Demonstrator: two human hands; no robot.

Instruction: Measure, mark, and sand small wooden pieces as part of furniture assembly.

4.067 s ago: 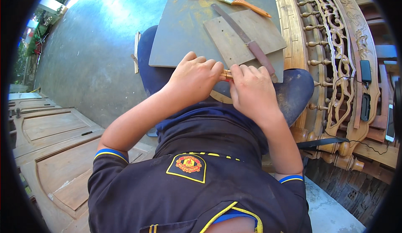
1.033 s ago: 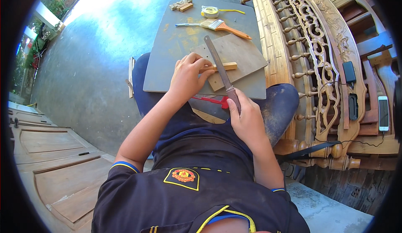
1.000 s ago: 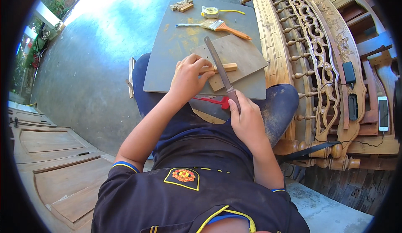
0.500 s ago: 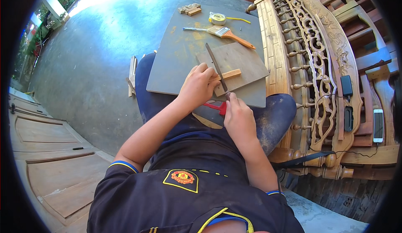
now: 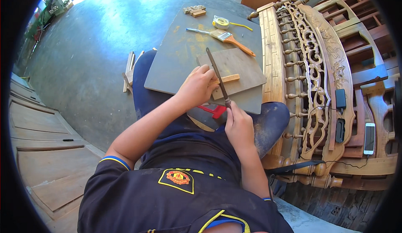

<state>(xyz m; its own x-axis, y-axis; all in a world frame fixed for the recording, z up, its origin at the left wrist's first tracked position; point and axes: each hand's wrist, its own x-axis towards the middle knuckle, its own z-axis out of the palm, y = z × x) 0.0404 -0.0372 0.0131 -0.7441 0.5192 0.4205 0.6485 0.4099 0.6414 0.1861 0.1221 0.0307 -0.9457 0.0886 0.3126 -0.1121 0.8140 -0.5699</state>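
Observation:
My left hand grips a short pale wooden stick over a square brown board, which lies on a larger grey panel across my legs. My right hand is closed on the handle of a long dark file, whose blade crosses the stick just beside my left fingers. Beneath the panel's near edge, between my legs, is a red tool, partly hidden.
The panel carries small wooden blocks, a yellow tape measure and an orange-handled brush. Carved wooden furniture stands at right, bearing a white phone and dark devices. Door panels and loose slats lie at left.
From about four seconds ago, my hands have parted and my right hand has taken up the file from the board. Over the last second the file has shifted slightly across the stick.

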